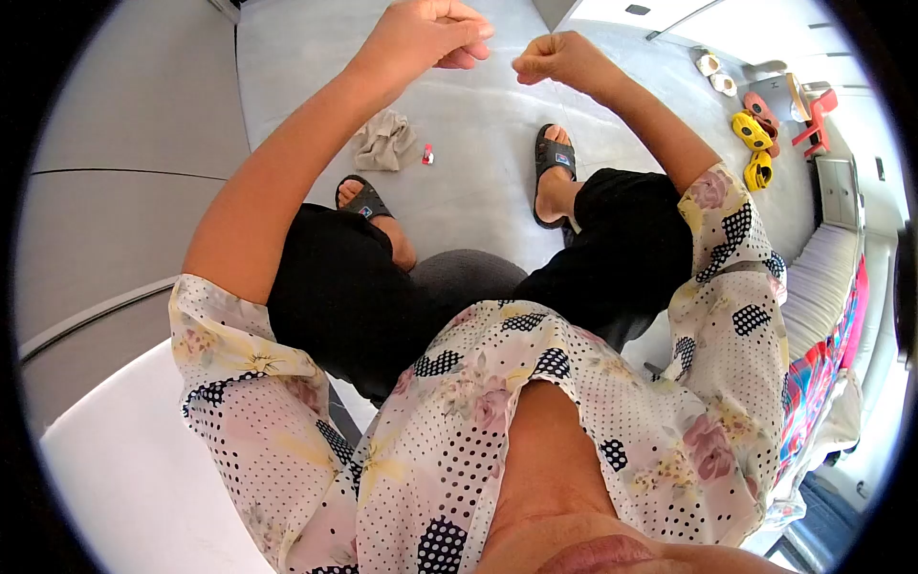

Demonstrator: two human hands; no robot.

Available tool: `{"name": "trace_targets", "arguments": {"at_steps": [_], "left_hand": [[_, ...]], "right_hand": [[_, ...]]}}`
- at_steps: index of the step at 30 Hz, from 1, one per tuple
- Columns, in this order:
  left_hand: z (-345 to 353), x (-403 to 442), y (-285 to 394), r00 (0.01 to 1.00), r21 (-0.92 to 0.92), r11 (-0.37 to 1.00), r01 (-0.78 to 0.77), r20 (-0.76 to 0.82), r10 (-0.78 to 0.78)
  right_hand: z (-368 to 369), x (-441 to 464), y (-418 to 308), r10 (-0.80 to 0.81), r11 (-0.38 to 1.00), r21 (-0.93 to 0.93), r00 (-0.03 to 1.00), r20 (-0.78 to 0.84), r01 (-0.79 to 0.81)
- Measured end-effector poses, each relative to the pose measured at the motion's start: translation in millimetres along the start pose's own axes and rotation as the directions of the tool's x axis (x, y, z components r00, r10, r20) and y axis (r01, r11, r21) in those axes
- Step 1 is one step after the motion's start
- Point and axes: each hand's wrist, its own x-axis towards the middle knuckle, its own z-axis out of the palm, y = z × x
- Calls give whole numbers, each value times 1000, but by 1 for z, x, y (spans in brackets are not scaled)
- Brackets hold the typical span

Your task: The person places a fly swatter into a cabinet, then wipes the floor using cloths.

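Both hands are raised in front at the top of the head view, a short gap apart, above the grey floor. Curled fingers close my left hand [445, 36], with the thumb pressed near the fingertips. My right hand [555, 57] is closed in a pinch facing it. Whatever either hand holds, if anything, is too small or hidden to make out. Below them on the floor lie a crumpled beige cloth [385, 142] and a small red and white packet [427, 154], between the feet in dark sandals.
A round dark grey seat [469, 273] shows between the legs. Yellow clogs [753, 131], other shoes, a grey box [779, 96] and a small red chair [818, 122] stand at the upper right. A bed with plaid cloth [813, 392] is at the right, grey panels [129, 105] at the left.
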Motion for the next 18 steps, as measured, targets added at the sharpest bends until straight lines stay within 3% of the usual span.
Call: {"name": "trace_targets", "arguments": {"at_steps": [1,4,5,8,11,14,17,18], "left_hand": [[0,0,1,1000,7,1000,3,-9,-3],[0,1,-1,999,49,998,-25,-23,27],[-2,4,-5,998,76,995,-61,-19,62],[-2,5,-12,990,142,981,-135,-11,138],[4,0,-2,996,140,986,-92,20,91],[3,0,-1,996,170,984,-50,79,37],[1,0,-1,995,177,984,-22,104,4],[1,0,-1,994,171,985,-10,105,-8]], "right_hand": [[-3,-5,-15,2,997,-76,1000,5,-2],[-3,-7,-26,49,998,30,997,-64,-47],[-1,-11,-30,-6,994,109,997,-73,14],[-9,-17,-59,32,889,453,994,101,-75],[12,-21,-55,-158,977,138,987,-36,161],[9,-19,-55,-130,982,151,987,91,116],[-6,-13,-57,-84,885,464,962,259,-48],[-4,-9,-50,-141,874,486,969,201,27]]}}
